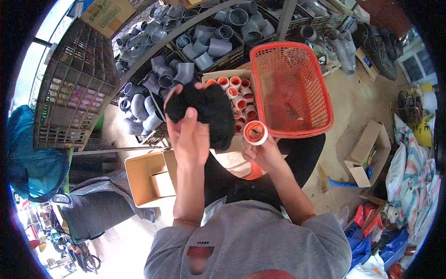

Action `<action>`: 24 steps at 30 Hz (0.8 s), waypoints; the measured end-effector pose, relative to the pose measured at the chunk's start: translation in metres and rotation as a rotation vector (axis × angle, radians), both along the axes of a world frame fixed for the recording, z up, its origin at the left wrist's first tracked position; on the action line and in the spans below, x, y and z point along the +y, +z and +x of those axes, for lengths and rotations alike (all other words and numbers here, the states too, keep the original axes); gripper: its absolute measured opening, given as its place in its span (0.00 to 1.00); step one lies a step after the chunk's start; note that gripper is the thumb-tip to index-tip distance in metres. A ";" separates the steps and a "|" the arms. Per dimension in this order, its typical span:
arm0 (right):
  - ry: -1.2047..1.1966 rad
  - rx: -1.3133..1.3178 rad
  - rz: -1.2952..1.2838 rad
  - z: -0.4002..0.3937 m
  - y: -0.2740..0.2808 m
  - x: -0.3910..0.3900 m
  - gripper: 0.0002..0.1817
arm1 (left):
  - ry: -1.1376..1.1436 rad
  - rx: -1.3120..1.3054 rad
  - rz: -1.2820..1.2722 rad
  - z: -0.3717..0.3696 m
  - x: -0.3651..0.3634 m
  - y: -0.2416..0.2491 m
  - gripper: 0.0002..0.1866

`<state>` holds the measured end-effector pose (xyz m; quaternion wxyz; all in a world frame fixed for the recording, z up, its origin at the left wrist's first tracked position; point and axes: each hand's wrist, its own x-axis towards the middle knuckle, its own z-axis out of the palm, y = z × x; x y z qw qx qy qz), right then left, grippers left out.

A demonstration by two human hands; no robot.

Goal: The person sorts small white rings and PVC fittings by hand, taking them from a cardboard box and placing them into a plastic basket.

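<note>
My left hand [188, 142] is raised with a bunched black cloth [216, 114] in its grip, the thumb pressed over the front. To the right of the cloth, my right hand [264, 156] holds a short white pipe fitting [255, 144] by its lower side. Its round mouth faces me and the inside is orange. Behind both hands, a cardboard carton [220, 74] holds several similar white fittings with orange openings, partly covered by the cloth. An orange-red plastic basket [297, 135] stands right beside the carton.
Black crates of grey pipe elbows [185, 72] fill the back. At left are a tall plastic crate [76, 79] and an open cardboard box [139, 179] on the floor. Another open box [367, 149] lies at right, near a blue-handled brush [341, 182] and striped sacks [404, 162].
</note>
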<state>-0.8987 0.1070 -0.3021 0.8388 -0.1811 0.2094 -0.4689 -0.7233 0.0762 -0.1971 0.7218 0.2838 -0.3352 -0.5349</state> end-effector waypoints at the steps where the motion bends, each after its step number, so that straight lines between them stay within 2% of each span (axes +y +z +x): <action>1: 0.014 -0.011 -0.037 0.004 -0.002 0.000 0.09 | -0.058 0.076 -0.122 -0.008 -0.001 0.007 0.25; 2: 0.017 -0.010 -0.041 0.005 -0.008 0.001 0.09 | -0.158 -0.054 -0.237 -0.008 -0.004 -0.004 0.28; 3: 0.034 -0.039 -0.087 0.006 -0.011 0.001 0.10 | -0.162 -0.304 -0.253 -0.008 -0.007 -0.007 0.28; 4: 0.050 -0.069 -0.131 0.006 -0.012 0.003 0.11 | -0.161 -0.675 -0.445 -0.008 -0.012 -0.008 0.23; 5: -0.088 0.124 -0.222 0.004 -0.012 0.008 0.18 | -0.234 -0.852 -0.456 -0.016 -0.003 -0.009 0.20; 6: -0.090 0.125 -0.224 0.002 -0.005 0.011 0.18 | -0.401 -0.941 -0.511 -0.018 -0.001 -0.010 0.23; 8: -0.264 0.632 -0.239 -0.002 0.004 0.016 0.17 | -0.335 -1.004 -0.498 -0.029 0.007 -0.028 0.23; 9: -0.352 0.314 -0.157 0.001 -0.017 0.012 0.20 | -0.342 -1.002 -0.503 -0.028 0.009 -0.033 0.23; 10: -0.360 0.315 -0.158 -0.002 -0.021 0.013 0.20 | -0.358 -0.973 -0.463 -0.024 0.009 -0.036 0.22; 12: -0.253 0.224 -0.206 -0.008 -0.026 0.018 0.28 | -0.379 -0.943 -0.417 -0.016 0.013 -0.042 0.21; 13: -0.272 0.372 -0.292 -0.009 -0.029 0.018 0.21 | -0.353 -0.957 -0.361 -0.011 0.015 -0.044 0.20; 14: -0.272 0.371 -0.292 -0.011 -0.031 0.018 0.21 | -0.324 -0.971 -0.306 -0.007 0.017 -0.046 0.19; 15: -0.330 0.382 -0.281 -0.013 -0.028 0.016 0.15 | -0.255 -0.956 -0.211 -0.005 0.021 -0.046 0.16; 16: -0.387 0.393 -0.268 -0.014 -0.024 0.014 0.10 | -0.150 -1.068 -0.301 0.001 0.017 -0.045 0.13; 17: -0.334 0.288 -0.264 -0.022 -0.019 0.007 0.09 | -0.079 -1.029 -0.272 0.010 0.016 -0.047 0.11; 18: -0.350 0.382 -0.292 -0.025 -0.007 0.003 0.08 | -0.007 -0.987 -0.244 0.016 0.015 -0.053 0.10; 20: -0.340 0.408 -0.362 -0.028 0.003 -0.003 0.07 | 0.189 -0.671 -0.128 0.014 0.015 -0.062 0.08; 22: -0.322 0.504 -0.387 -0.023 0.008 -0.001 0.08 | 0.197 -0.577 -0.209 0.002 0.017 -0.047 0.07; 23: -0.298 0.601 -0.414 -0.020 0.009 -0.001 0.09 | 0.078 -0.656 -0.286 -0.004 0.021 -0.040 0.09; 24: -0.262 0.587 -0.443 -0.016 0.000 -0.001 0.11 | -0.040 -0.733 -0.365 -0.011 0.024 -0.037 0.11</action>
